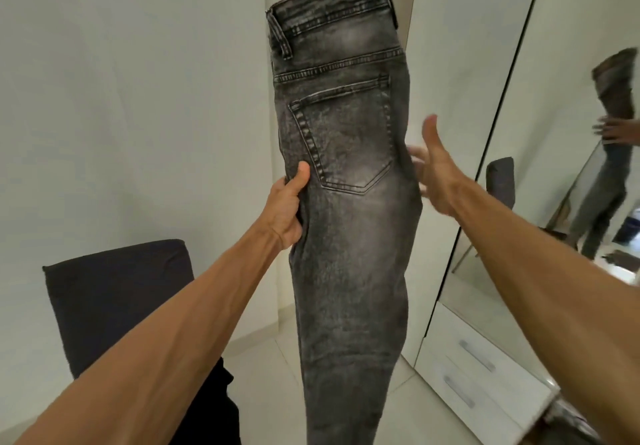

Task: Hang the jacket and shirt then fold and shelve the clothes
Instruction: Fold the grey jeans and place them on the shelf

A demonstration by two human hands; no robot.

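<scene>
You hold the grey jeans up in front of you, folded lengthwise, their long axis running nearly upright from the waistband at twelve o'clock to the legs leaving view at six o'clock, back pocket facing you. Your left hand is closed on the jeans' nine o'clock edge just below the pocket, thumb pressed on the front. Your right hand is spread wide at the three o'clock edge, thumb up, gripping nothing; whether its fingertips touch the denim cannot be told. A dark chair stands at eight o'clock, a mirrored wardrobe at three.
</scene>
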